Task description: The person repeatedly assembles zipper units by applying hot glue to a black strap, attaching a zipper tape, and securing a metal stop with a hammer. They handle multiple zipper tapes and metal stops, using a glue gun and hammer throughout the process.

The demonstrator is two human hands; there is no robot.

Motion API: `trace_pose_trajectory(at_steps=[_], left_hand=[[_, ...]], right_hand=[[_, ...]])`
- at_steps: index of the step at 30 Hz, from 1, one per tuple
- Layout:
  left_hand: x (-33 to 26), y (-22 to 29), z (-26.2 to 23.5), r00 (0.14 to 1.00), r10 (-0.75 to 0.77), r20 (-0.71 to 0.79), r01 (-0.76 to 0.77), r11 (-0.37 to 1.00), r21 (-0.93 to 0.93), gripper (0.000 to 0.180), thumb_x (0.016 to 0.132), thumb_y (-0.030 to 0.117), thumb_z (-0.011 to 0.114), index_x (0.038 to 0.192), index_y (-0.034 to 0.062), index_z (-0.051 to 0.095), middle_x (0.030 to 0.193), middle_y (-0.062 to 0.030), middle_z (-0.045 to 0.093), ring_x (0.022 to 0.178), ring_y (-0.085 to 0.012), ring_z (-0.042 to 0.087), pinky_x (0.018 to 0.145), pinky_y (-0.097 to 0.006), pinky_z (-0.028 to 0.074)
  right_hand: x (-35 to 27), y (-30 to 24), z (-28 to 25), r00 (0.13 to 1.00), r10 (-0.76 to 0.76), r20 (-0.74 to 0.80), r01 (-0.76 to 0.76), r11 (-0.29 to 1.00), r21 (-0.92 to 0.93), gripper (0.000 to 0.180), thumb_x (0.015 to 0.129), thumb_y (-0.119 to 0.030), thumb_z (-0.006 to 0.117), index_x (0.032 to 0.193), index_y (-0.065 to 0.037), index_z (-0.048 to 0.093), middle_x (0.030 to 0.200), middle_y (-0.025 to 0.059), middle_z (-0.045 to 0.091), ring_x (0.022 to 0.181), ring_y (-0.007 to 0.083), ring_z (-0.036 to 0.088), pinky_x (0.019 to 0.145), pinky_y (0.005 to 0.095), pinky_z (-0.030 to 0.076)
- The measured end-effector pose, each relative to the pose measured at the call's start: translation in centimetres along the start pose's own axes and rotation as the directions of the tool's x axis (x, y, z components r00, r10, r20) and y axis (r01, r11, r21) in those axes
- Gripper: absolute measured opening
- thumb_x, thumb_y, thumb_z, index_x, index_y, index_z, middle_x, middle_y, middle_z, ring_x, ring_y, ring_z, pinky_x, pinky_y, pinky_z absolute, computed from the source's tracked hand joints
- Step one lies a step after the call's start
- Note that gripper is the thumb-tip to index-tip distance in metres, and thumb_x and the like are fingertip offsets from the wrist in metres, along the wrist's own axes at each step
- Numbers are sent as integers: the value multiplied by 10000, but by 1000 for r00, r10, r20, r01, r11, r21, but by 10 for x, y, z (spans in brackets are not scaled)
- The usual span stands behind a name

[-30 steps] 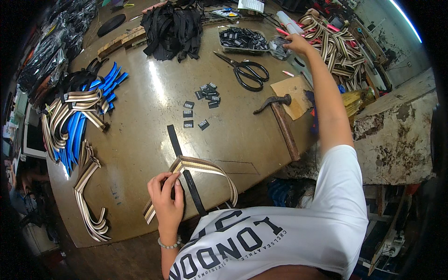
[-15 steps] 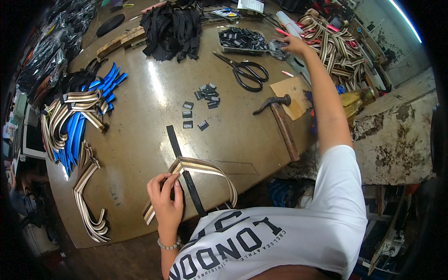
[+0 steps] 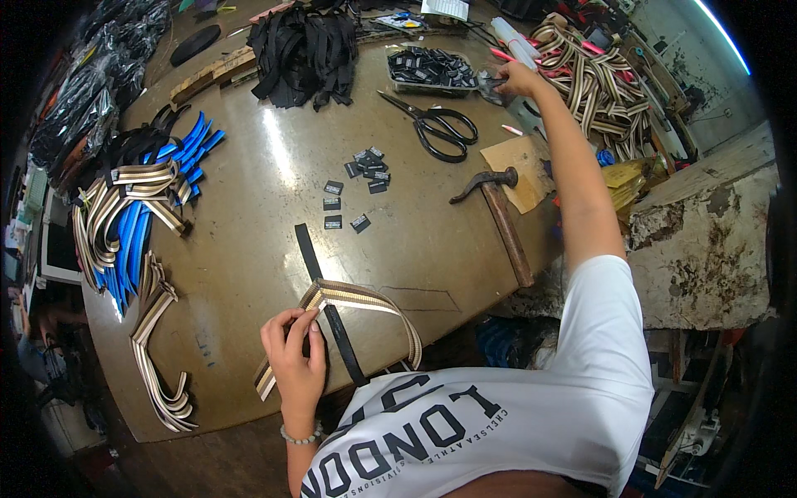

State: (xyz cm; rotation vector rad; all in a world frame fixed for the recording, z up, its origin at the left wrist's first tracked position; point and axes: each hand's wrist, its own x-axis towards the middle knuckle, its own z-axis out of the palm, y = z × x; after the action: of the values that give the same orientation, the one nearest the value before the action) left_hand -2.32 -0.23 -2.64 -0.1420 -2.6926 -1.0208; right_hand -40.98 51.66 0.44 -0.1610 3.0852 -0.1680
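Under the fingers of my left hand (image 3: 295,344), a brown, cream and white striped webbing strap (image 3: 353,292) is pinched at its fold near the table's front edge. Its long end curves off to the right. A narrow black strap (image 3: 342,344) runs beneath the striped one, towards me. At the far right my right arm is stretched out, and my right hand (image 3: 518,80) has its fingers closed at a small clear plastic bag (image 3: 488,88); what lies between the fingertips is hidden. Beside that bag stands a clear tray (image 3: 432,90) full of small black labels.
Several loose black labels (image 3: 369,163) lie mid-table. Black-handled scissors (image 3: 444,133) and a hammer (image 3: 502,224) on brown card lie to the right. Striped and blue straps (image 3: 133,207) are heaped at left, black straps (image 3: 303,54) at the back, more striped straps (image 3: 589,83) at far right.
My right hand has shifted slightly at the plastic bag, and the bag's shape has changed a little. My left hand stays on the striped strap.
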Motion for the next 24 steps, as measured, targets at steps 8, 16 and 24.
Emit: trace_pose_trajectory(at_steps=[8, 16, 24], left_hand=[[0, 0, 0, 1000, 11, -2, -11, 1000, -2, 196, 856, 2, 635, 1043, 30, 687, 1063, -124, 588, 1037, -307, 518, 905, -402, 440], [-2, -2, 0, 999, -31, -41, 28, 996, -82, 232, 886, 4, 607, 1110, 20, 665, 1100, -152, 553, 1025, -307, 535, 904, -396, 442], [-4, -4, 1, 997, -49, -51, 41, 989, -142, 237, 900, 8, 589, 1127, 9, 655, 1103, -160, 540, 1014, -307, 548, 896, -393, 455]], right_hand=[[-2, 9, -32, 1000, 17, -16, -15, 992, 122, 417, 744, -300, 830, 1048, -37, 720, 994, 186, 706, 931, 313, 671, 806, 399, 501], [-13, -30, -59, 980, -175, -99, 187, 975, 121, 425, 754, -355, 815, 969, -3, 714, 857, 171, 698, 782, 255, 656, 725, 390, 493], [-93, -173, -6, 816, -422, 396, 383, 907, 177, 380, 768, -300, 800, 971, 6, 703, 851, 151, 703, 783, 248, 657, 702, 379, 491]])
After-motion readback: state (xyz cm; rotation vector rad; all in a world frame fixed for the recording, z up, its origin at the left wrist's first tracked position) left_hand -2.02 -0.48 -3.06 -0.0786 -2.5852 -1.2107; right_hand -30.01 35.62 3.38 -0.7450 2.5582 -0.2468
